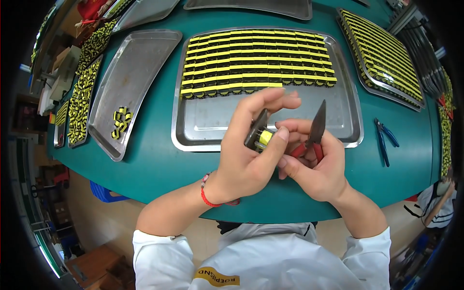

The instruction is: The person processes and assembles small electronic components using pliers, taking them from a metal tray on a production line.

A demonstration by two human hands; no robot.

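Observation:
My left hand point(244, 162) is raised over the near edge of the middle tray, its fingers curled round a small black part point(254, 130) with thin metal pins. Against that part sits a yellow-taped coil point(265, 137), pinched by the thumb. My right hand point(325, 176) grips needle-nose pliers point(317, 126) with red handles, their dark jaws pointing up and away from the coil. Its fingertips meet the left thumb beside the coil; whether they touch the coil cannot be made out. Behind both hands, the metal tray point(355, 121) carries rows of yellow-and-black coil components point(251, 60).
At the left, a metal tray point(130, 63) holds a few loose yellow-and-black coils point(121, 122). Beyond it stand trays heaped with more coils point(83, 108). Blue-handled cutters point(383, 140) lie on the green table point(319, 193) at right, below another filled tray point(382, 58).

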